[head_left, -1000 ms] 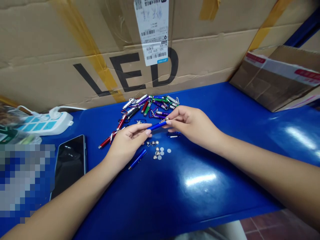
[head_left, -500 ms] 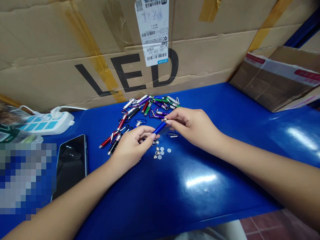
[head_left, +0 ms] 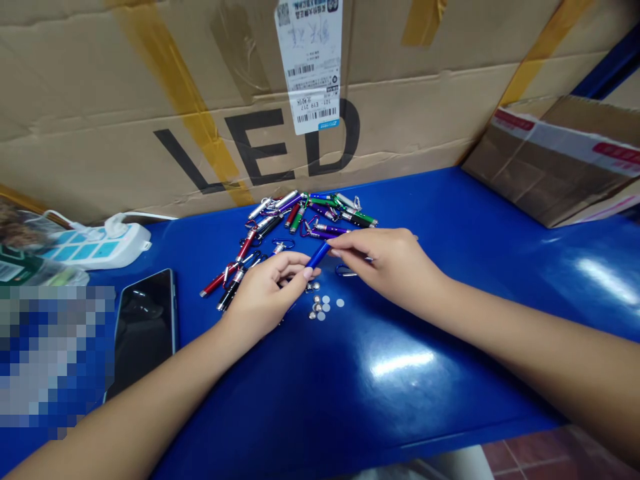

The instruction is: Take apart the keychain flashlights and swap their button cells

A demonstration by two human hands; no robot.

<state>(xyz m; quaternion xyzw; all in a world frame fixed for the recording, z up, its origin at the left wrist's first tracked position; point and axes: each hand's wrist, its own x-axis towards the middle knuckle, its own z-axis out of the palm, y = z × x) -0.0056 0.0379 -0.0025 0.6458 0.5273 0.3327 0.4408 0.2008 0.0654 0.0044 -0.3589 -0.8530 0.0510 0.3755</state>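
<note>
My left hand [head_left: 273, 283] grips blue metal penlight tube [head_left: 319, 255] by lower end, thumb against it. My right hand [head_left: 387, 260] pinches upper end, thumb and forefinger closed; whether they also hold small piece, cannot tell. Tube slants above blue table [head_left: 380, 413]. Silver button cells [head_left: 317, 308] and pale discs [head_left: 326, 304] lie just nearer me. Keychain penlights [head_left: 299, 218] heap beyond; phone [head_left: 145, 323] beside my left forearm.

The blue barrel [head_left: 319, 255] I hold looks like smooth, glossy metal, the blue surface [head_left: 310, 400] shines slickly, and the big carton [head_left: 75, 113] is matt, creased cardboard.
</note>
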